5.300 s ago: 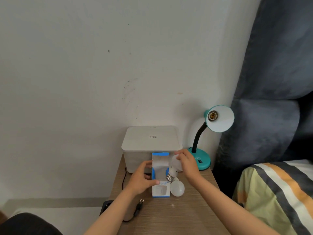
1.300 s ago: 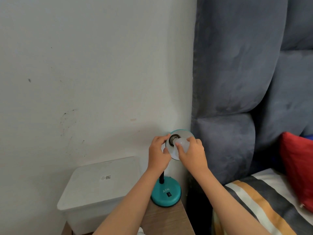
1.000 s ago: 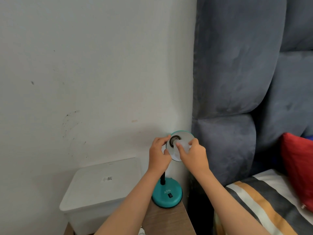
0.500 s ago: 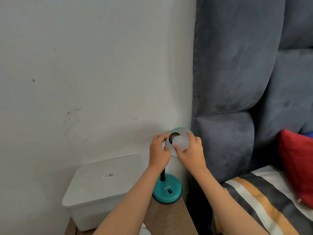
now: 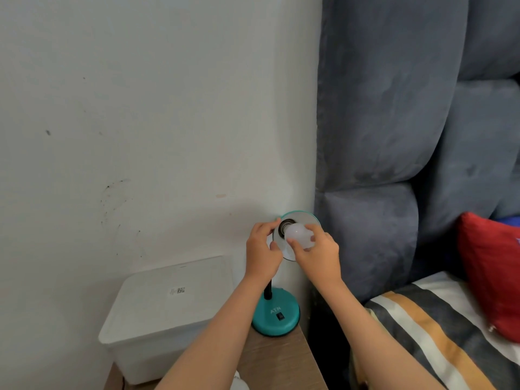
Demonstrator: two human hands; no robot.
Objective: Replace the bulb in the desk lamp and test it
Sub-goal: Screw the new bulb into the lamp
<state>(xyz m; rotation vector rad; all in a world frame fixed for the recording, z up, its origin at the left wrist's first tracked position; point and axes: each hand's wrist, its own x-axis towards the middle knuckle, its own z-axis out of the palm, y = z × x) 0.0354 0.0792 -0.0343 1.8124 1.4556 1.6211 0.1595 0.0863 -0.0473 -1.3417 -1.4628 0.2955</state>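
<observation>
A teal desk lamp stands on the bedside table, its round base (image 5: 277, 315) with a black switch near the table's back right corner. Its shade (image 5: 302, 218) faces me, white inside, with the dark socket in the middle. My left hand (image 5: 261, 251) grips the shade's left rim. My right hand (image 5: 316, 256) holds a white bulb (image 5: 299, 235) by thumb and fingers, its base end set at the socket. How far the bulb sits in the socket is hidden.
A white lidded plastic box (image 5: 166, 308) fills the table's left side. The wooden tabletop (image 5: 277, 358) shows in front of the lamp. A grey padded headboard (image 5: 394, 150) rises at right, with a striped blanket (image 5: 439, 333) and red pillow (image 5: 489, 274) below.
Since five seconds ago the bulb left the box on the table and went up to the lamp shade. Over the last second my right hand's fingers have shifted around the bulb at the socket.
</observation>
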